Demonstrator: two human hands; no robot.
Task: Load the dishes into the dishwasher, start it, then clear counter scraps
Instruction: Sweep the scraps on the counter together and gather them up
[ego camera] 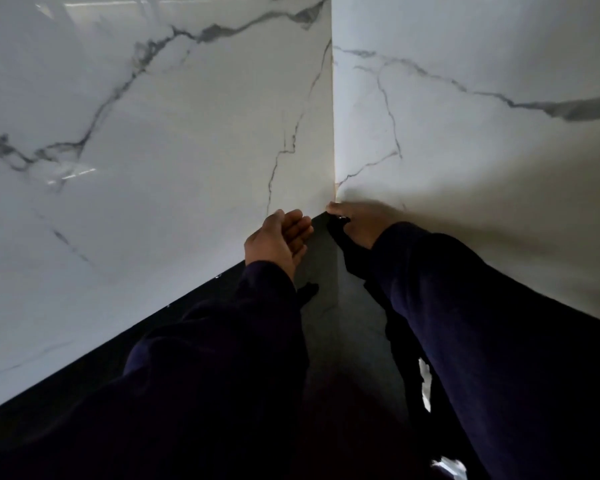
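Both my arms, in dark blue sleeves, reach into the far corner of a dark countertop (329, 306) where two white marble walls meet. My left hand (278, 239) is cupped with its fingers together and palm turned right, beside the corner, holding nothing that I can see. My right hand (355, 223) lies flat against the corner with fingers pressed down to the counter; a small dark item with a shiny spot shows under its fingers, too small to identify. No dishes or dishwasher are in view.
White marble wall panels (153, 150) with grey veins close off the left and right sides. A few tiny specks (217, 276) lie along the left wall's base. Something white (425, 382) shows beneath my right arm.
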